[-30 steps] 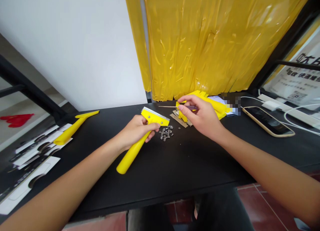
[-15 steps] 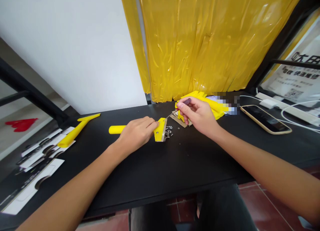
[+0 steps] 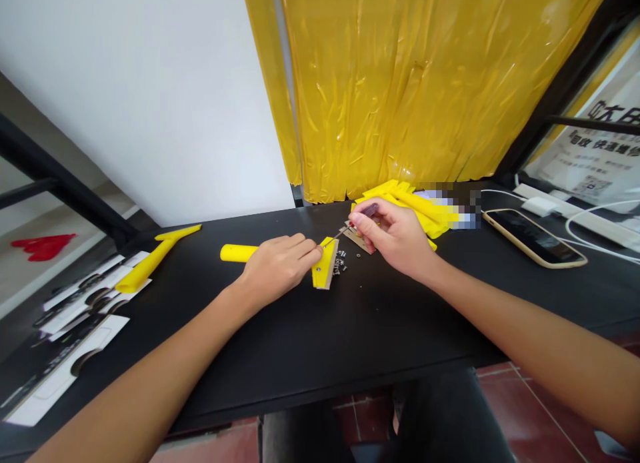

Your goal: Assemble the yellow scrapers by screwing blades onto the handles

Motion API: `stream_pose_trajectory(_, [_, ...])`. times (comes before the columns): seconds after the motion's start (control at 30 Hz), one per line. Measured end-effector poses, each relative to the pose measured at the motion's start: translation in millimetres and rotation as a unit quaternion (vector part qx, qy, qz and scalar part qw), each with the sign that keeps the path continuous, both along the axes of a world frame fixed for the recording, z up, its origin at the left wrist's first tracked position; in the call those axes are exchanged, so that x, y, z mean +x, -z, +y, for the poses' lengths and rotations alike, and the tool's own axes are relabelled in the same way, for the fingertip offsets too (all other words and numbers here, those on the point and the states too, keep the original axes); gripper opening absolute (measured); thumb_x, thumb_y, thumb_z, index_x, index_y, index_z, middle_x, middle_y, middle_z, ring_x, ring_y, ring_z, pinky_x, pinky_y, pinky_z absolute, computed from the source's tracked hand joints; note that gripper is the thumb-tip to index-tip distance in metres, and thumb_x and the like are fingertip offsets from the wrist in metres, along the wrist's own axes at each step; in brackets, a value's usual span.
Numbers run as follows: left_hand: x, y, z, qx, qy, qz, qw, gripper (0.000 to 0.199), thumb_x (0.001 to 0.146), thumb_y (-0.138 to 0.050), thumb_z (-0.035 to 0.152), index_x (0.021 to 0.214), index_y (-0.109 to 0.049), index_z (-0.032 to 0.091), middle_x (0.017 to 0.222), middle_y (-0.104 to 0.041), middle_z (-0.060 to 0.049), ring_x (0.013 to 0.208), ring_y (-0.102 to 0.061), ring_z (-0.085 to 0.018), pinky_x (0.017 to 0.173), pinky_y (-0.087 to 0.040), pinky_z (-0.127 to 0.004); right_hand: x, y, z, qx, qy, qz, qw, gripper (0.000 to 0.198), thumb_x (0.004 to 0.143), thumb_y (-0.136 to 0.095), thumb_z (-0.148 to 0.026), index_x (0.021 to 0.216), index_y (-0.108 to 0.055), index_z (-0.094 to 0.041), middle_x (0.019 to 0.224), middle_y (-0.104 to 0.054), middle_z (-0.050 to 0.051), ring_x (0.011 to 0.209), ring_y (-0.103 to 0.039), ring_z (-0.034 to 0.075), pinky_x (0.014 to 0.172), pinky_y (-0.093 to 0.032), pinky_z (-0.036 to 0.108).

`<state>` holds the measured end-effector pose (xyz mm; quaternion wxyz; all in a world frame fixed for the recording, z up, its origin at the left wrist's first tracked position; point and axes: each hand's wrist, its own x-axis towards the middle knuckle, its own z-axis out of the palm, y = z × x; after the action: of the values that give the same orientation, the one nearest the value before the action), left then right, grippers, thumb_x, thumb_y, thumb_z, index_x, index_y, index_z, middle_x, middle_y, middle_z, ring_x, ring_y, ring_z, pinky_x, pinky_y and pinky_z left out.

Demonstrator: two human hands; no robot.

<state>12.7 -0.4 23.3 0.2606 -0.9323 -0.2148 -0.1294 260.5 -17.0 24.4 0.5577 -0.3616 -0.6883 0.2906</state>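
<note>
A yellow scraper (image 3: 239, 253) with a flat metal edge lies on the black table, its handle to the left, and my left hand (image 3: 280, 266) is closed around it near the head. My right hand (image 3: 393, 236) grips a screwdriver (image 3: 369, 211) with a dark handle, held at a slant. Its thin shaft runs down to the left, and the tip is at the scraper head beside my left fingers. Small loose screws and nuts (image 3: 341, 263) lie in a heap just right of the head. Partly behind my right hand is a flat metal plate (image 3: 357, 237).
Several yellow scraper parts (image 3: 425, 209) are piled behind my right hand. A phone (image 3: 535, 238) and white cables lie at the right. On the left, another yellow handle (image 3: 155, 259) rests on white and black packages (image 3: 75, 369). Yellow plastic sheeting (image 3: 400, 83) hangs behind the table.
The scraper head has turned and shifted slightly right in my left hand. The screwdriver has moved a little lower, its tip now nearer my left fingertips.
</note>
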Motion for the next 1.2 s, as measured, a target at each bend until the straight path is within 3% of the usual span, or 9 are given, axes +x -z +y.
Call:
stream_pose_trajectory(0.2, [0.2,1.7,2.8,0.055,0.030,-0.009,0.998,0.023,0.100,-0.043,0.009,0.095,-0.064,0.017,0.084,-0.067,-0.003,0.076,-0.056,-0.018,0.063,-0.043,-0.031,1.1,0.2,1.6,0.002,-0.005,-0.024,1.000,0.024,0.093,-0.064,-0.044,0.094,-0.065,-0.020,0.074,-0.058,-0.001,0.051,-0.052,0.009,0.045,-0.047,0.022])
stream_pose_trajectory(0.53, [0.3,1.3,3.2,0.059,0.031,-0.007,0.998,0.022,0.100,-0.045,0.010,0.094,-0.065,0.017,0.086,-0.067,-0.003,0.076,-0.056,-0.017,0.064,-0.044,-0.031,-0.3,0.7,0.4,0.038,0.010,-0.027,0.999,0.021,0.094,-0.063,-0.040,0.094,-0.065,-0.020,0.078,-0.061,0.000,0.064,-0.055,0.011,0.055,-0.046,0.023])
stream_pose_trajectory(1.2, [0.4,3.4,4.3,0.052,0.046,-0.001,0.998,0.019,0.101,-0.047,0.012,0.100,-0.065,0.017,0.090,-0.069,-0.002,0.078,-0.057,-0.017,0.065,-0.044,-0.031,-0.2,0.7,0.4,0.027,0.023,-0.049,0.998,0.022,0.095,-0.061,-0.041,0.092,-0.064,-0.019,0.076,-0.061,0.001,0.063,-0.055,0.012,0.055,-0.045,0.025])
